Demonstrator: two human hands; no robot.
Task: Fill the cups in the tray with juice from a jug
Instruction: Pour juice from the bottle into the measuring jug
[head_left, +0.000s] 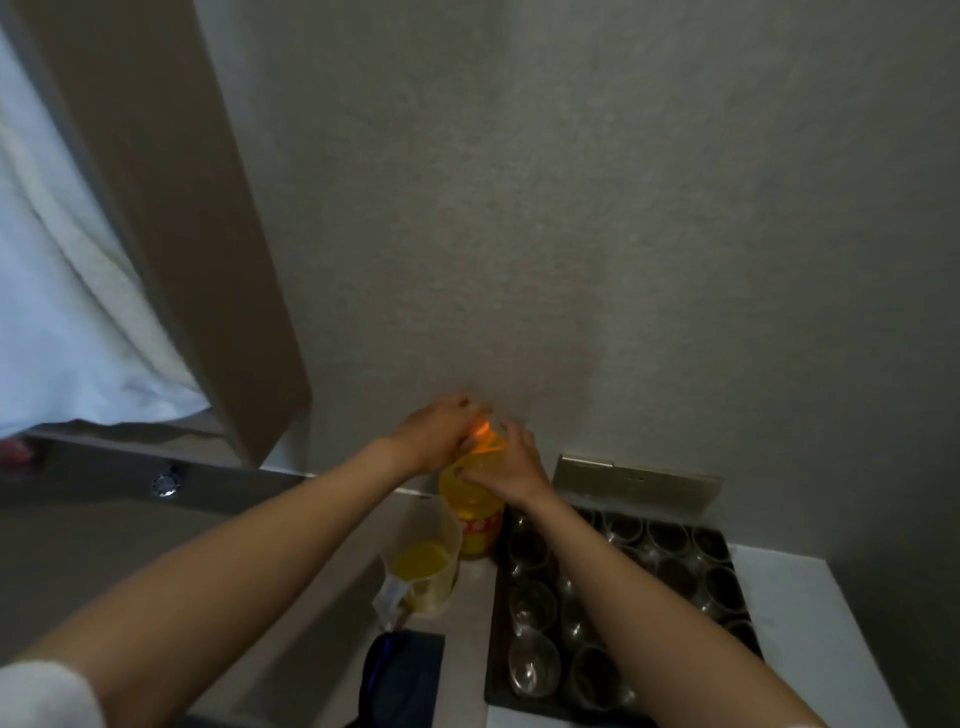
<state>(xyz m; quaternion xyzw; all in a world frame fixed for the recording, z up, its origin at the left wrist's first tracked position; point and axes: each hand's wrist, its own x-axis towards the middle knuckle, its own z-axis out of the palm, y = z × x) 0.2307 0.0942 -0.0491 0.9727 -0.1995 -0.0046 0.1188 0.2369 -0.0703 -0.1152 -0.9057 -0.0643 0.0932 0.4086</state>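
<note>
A tall bottle of yellow juice (474, 512) is stood upright on the desk (810, 623), close against the grey wall (571, 208). Its orange cap (482, 428) is covered by the left hand (436, 434), whose fingers are curled down over the top; whether the cap is gripped tightly cannot be told, since the view is blurred there. The shoulder of the bottle is clasped by the right hand (511, 465), fingers wrapped around the neck just below the cap.

Directly in front of the bottle, touching or nearly touching it, a clear jug (423, 566) is set, partly filled with yellow juice. A crumpled scrap of clear wrapping (388, 603) is seen against the jug's near side, and a dark pouch with a blue cord (402, 675) lies nearer still, at the desk's front edge.

To the right of the bottle a dark tray (496, 639) is laid, packed with rows of clear glass cups (535, 662), all appearing empty. The right forearm is stretched across the tray's left part, so several cups are hidden beneath it. Behind the tray a metal plate (639, 486) is propped against the wall.

To the left, a beige curtain (171, 208) is hung beside a white sheer one (62, 322), and a round metal fitting (166, 483) is seen on a lower ledge.
</note>
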